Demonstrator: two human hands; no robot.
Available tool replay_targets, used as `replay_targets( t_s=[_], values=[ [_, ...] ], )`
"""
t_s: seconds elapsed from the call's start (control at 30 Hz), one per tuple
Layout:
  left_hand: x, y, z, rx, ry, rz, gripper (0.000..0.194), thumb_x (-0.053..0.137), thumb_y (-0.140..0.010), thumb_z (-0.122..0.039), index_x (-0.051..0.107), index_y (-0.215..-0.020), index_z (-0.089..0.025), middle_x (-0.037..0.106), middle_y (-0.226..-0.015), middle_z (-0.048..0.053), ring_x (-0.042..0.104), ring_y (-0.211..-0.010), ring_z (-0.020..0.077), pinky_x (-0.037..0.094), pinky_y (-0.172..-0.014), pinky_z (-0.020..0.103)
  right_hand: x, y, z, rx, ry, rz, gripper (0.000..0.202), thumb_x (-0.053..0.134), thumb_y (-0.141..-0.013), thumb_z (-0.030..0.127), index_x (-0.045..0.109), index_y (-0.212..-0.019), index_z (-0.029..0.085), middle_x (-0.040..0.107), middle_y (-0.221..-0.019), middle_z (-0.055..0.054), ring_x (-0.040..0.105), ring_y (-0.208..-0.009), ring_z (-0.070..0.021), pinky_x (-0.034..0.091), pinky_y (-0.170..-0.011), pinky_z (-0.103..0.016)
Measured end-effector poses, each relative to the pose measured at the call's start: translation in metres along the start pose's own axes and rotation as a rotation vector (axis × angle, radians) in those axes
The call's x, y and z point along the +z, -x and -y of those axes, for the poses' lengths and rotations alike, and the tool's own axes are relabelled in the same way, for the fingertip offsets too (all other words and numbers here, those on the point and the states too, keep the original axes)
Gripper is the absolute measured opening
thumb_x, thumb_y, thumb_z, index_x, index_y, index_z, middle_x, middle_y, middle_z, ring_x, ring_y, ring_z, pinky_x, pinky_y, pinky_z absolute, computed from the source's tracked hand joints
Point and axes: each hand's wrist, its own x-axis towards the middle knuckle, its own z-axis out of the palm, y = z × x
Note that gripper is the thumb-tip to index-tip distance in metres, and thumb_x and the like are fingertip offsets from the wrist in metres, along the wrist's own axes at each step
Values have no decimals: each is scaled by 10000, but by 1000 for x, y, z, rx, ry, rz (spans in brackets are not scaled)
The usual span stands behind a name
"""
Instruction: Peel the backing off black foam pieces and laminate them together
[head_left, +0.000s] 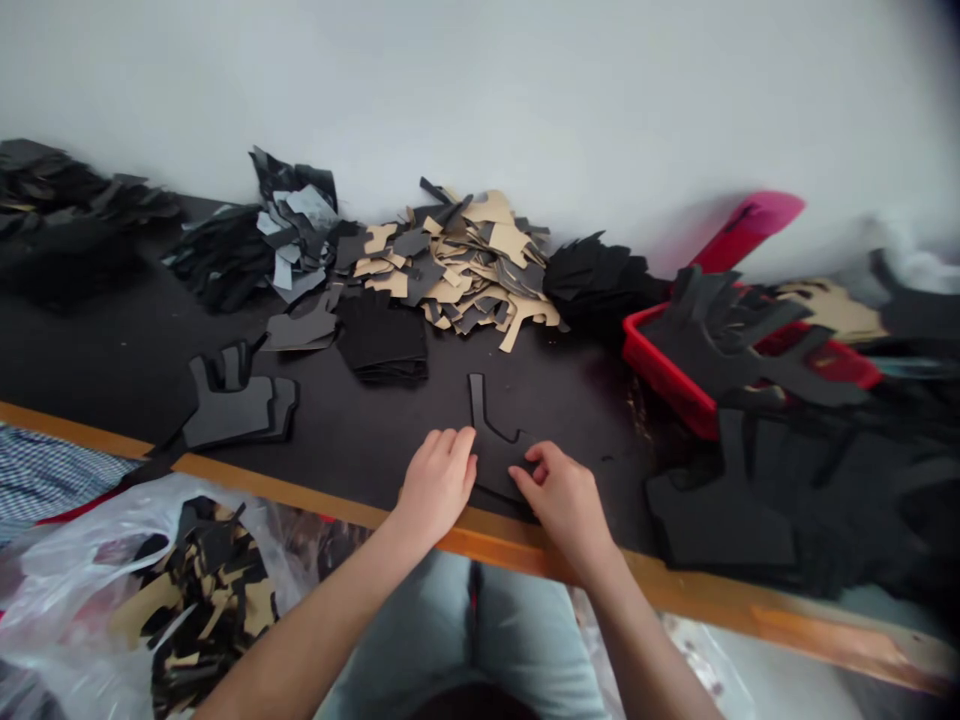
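Hands: left (437, 478), right (564, 495) apart, flat | black cut piece (489, 435) lies between, under fingertips

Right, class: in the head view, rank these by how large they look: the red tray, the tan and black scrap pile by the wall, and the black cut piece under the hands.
1. Tan and black scrap pile
2. Red tray, partly covered, so unsure against the pile
3. Black cut piece, clearly smallest, though nearest the camera
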Motion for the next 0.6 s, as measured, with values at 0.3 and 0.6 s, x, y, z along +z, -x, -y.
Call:
replay_targets(
  t_s=[0.3,0.6],
  values=[
    [-4,2,3,-37,-141,-6,237,523,-874,-234,543,-1078,-116,582,-833,85,534,-803,242,462,-694,348,-5,-2,-4,-46,74,19,176,630,-749,324,540,-825,194,529,-575,34,519,-537,-141,329,-544,-243],
    [-8,32,4,-124,124,-209,134,472,-896,-149,531,-1016,-132,540,-971,103,534,-914,204,489,-824,355,-11,5,-15,-97,-50,103,189,588,-769,276,596,-930,178,545,-662,10,531,-602,-138,401,-596,-251]
  ],
)
